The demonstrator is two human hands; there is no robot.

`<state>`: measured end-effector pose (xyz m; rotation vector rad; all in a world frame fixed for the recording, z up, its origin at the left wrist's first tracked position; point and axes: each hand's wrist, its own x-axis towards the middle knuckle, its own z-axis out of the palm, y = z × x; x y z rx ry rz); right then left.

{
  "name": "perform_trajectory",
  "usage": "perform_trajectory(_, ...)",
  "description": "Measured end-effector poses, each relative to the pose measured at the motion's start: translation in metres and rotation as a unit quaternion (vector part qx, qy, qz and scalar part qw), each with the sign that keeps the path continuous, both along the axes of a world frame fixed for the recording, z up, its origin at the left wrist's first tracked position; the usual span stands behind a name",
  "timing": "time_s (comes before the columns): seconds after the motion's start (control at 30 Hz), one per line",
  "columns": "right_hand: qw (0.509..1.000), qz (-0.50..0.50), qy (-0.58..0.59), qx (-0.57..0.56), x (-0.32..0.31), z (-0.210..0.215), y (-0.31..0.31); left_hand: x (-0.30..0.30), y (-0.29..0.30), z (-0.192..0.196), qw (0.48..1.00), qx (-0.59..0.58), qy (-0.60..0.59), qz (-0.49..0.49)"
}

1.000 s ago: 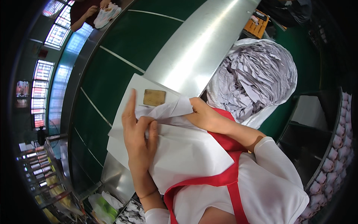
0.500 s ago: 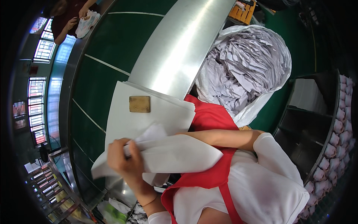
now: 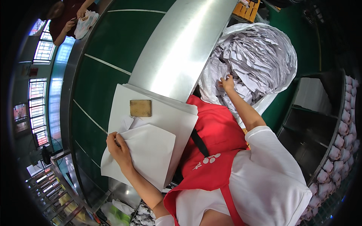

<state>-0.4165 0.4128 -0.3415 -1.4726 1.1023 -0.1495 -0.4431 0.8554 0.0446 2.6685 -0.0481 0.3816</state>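
Observation:
A large white paper sheet [image 3: 151, 147] lies over the front of a stack of similar sheets [image 3: 173, 107], its edges slightly lifted. My left hand [image 3: 120, 147] grips the sheet's left edge with curled fingers. Just beyond it is a small crumpled white piece [image 3: 132, 122], partly under the sheet. Farther up the stack sits a brown rectangular block [image 3: 140, 108]. My right hand [image 3: 227, 82] reaches into a big white bag [image 3: 288, 49] at the right; its fingers are apart and near the crumpled paper [image 3: 260, 64] that fills it.
A shiny metal surface [image 3: 169, 49] runs away beyond the stack, beside a green table top [image 3: 102, 79] with white lines. Several wrapped white bundles [image 3: 335, 152] line a rack at far right, next to a dark shelf [image 3: 311, 124]. Another person's hands [image 3: 75, 20] hold a pale item at upper left.
The sheet that was raised and folded over in front of me now lies spread on the stack. My right hand has come out from behind it and swung right into the bag.

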Motion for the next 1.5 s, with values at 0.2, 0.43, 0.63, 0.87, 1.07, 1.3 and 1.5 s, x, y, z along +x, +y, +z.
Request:
perform_trajectory(0.2, 0.966, 0.18, 0.082, -0.166, -0.013, 0.05, -0.001, -0.014, 0.019, -0.007, 0.999, -0.038, -0.021, 0.005)
perform_trajectory(0.43, 0.93, 0.18, -0.069, -0.314, -0.051, 0.155, -0.054, -0.026, -0.003, 0.033, 0.998, -0.06, -0.02, -0.029)
perform_trajectory(0.63, 0.85, 0.294, -0.254, -0.357, -0.015, 0.386, 0.03, -0.04, -0.03, 0.069, 0.97, 0.035, -0.052, -0.236)
perform_trajectory(0.87, 0.449, 0.807, -0.334, -0.187, 0.008, 0.476, 0.205, -0.071, -0.054, 0.106, 0.947, 0.103, -0.235, -0.193)
perform_trajectory(1.07, 0.483, 0.819, -0.31, -0.014, 0.017, 0.498, 0.244, -0.082, -0.006, 0.102, 0.964, 0.056, -0.252, -0.063)
perform_trajectory(1.3, 0.611, 0.59, -0.508, -0.139, -0.051, 0.521, 0.229, -0.071, 0.022, 0.086, 0.954, 0.057, -0.256, 0.142)
perform_trajectory(1.5, 0.55, 0.685, -0.43, -0.207, -0.039, 0.454, 0.285, -0.08, -0.011, 0.1, 0.896, -0.368, -0.246, 0.019)
